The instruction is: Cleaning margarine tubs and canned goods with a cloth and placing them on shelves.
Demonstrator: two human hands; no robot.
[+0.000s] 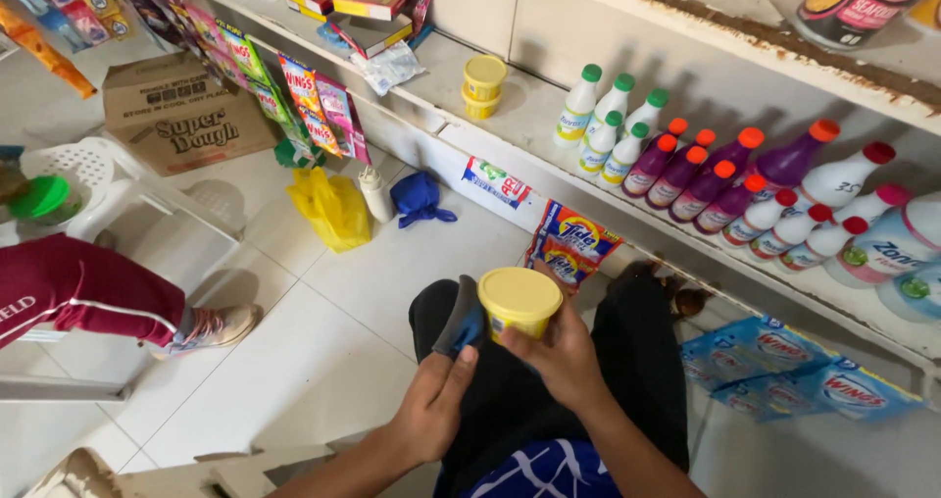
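A small yellow tub with a yellow lid (520,300) sits in my right hand (562,353), which grips it from below and behind. My left hand (431,407) holds a dark blue-grey cloth (464,323) pressed against the tub's left side. Both hands hover over my lap, above black trousers. Two more yellow tubs (483,85) stand stacked on the white shelf (534,116) in front of me.
White bottles with green caps (605,124), purple bottles with orange caps (708,170) and white bottles with red caps (833,209) line the shelf. Sachet strips (569,243) hang off its edge. A yellow bag (330,209), blue bag (418,199), cardboard box (186,116) and another person's leg (98,297) are on the left.
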